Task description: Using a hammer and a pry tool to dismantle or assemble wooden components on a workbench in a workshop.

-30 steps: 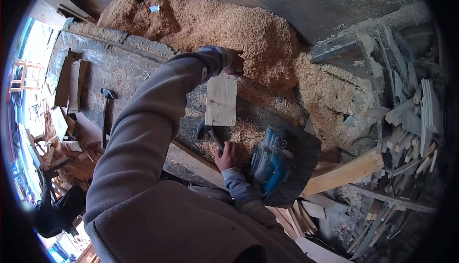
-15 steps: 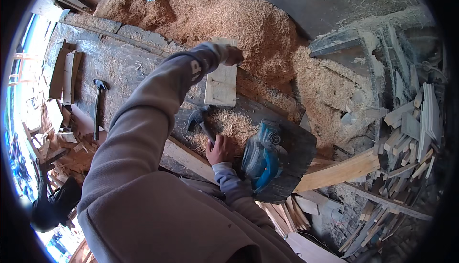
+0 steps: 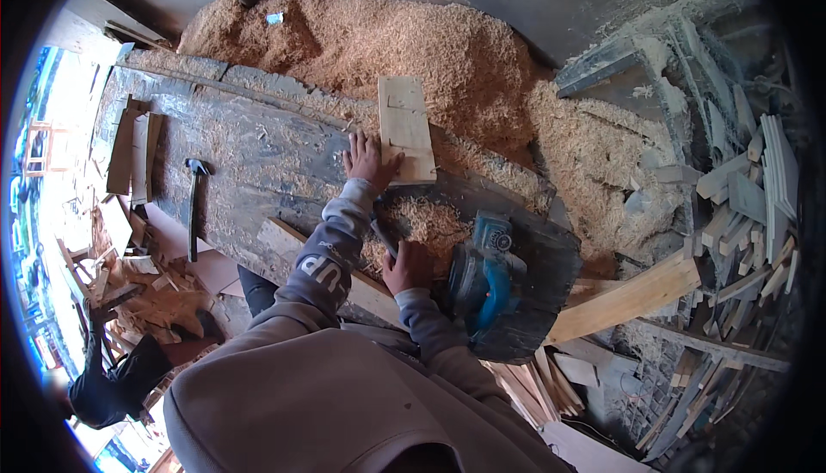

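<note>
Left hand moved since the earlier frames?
Yes: judged against the shavings heap, the left hand has moved left and down in the picture, away from it.

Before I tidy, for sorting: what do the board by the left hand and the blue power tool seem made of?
Board: apparently bare wood, pale and matt with dark marks. Power tool: probably smooth plastic, from its rounded blue handle.

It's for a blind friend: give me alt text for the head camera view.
A person's left hand spreads beside a pale board, thumb against it, while the right hand grips a dark handle over a workbench. A blue power tool sits to the right; wood shavings heap behind.
</note>
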`<control>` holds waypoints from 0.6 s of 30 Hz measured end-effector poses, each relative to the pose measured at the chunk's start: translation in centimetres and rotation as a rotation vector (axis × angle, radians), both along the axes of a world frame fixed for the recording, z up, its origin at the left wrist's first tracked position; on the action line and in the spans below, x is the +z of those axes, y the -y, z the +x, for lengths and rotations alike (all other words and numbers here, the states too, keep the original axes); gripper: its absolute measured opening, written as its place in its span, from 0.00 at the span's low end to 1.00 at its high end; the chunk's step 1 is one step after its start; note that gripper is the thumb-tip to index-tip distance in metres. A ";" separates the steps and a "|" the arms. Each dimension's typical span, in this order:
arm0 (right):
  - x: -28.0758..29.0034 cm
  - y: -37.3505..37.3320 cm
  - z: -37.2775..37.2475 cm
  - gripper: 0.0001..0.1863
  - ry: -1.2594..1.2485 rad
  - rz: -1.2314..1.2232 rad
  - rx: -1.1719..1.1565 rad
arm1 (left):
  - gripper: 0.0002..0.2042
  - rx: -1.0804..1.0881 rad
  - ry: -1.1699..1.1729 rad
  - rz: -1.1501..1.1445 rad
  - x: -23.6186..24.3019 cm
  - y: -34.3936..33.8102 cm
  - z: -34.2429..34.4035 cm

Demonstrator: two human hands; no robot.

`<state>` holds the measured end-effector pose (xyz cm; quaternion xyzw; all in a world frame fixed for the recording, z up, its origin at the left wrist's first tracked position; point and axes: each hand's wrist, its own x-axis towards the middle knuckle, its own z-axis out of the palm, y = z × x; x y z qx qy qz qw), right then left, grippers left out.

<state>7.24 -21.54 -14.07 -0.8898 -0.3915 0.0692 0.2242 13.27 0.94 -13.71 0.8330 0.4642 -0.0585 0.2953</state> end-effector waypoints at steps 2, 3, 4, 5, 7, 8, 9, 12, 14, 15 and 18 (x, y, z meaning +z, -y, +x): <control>0.0 0.1 0.0 0.16 0.029 -0.029 0.021 | 0.49 0.035 -0.008 0.033 -0.2 1.5 -0.2; 0.0 0.1 -0.1 0.16 0.039 -0.029 0.024 | 0.49 0.073 -0.027 0.024 0.0 1.9 -0.1; 0.1 0.1 -0.1 0.16 0.007 -0.060 0.012 | 0.49 0.109 -0.050 -0.016 0.3 2.1 0.1; 0.1 0.1 -0.2 0.16 0.037 -0.044 0.006 | 0.49 0.149 -0.053 0.006 0.5 2.1 0.4; 0.1 0.0 -0.3 0.16 0.065 -0.036 0.001 | 0.47 0.250 -0.126 -0.097 0.6 2.0 0.9; 0.0 0.0 -0.4 0.16 0.069 -0.024 -0.010 | 0.45 0.286 -0.096 -0.144 0.3 2.0 1.0; 0.0 0.0 -0.4 0.15 0.062 -0.028 -0.015 | 0.44 0.323 -0.076 -0.224 -0.1 2.0 0.9; -0.2 -0.1 -0.5 0.15 0.086 -0.015 -0.017 | 0.36 0.215 -0.059 -0.273 -1.7 0.6 0.1; -0.4 -0.1 -0.6 0.15 0.091 -0.007 -0.022 | 0.26 0.243 0.135 -0.365 -2.7 0.3 -0.6; -0.5 0.0 -0.7 0.15 0.085 -0.006 -0.028 | 0.23 0.251 0.201 -0.405 -3.1 0.3 -1.0; -0.8 0.1 -0.8 0.15 0.082 -0.019 -0.037 | 0.21 0.315 0.196 -0.498 -3.6 -0.2 -1.4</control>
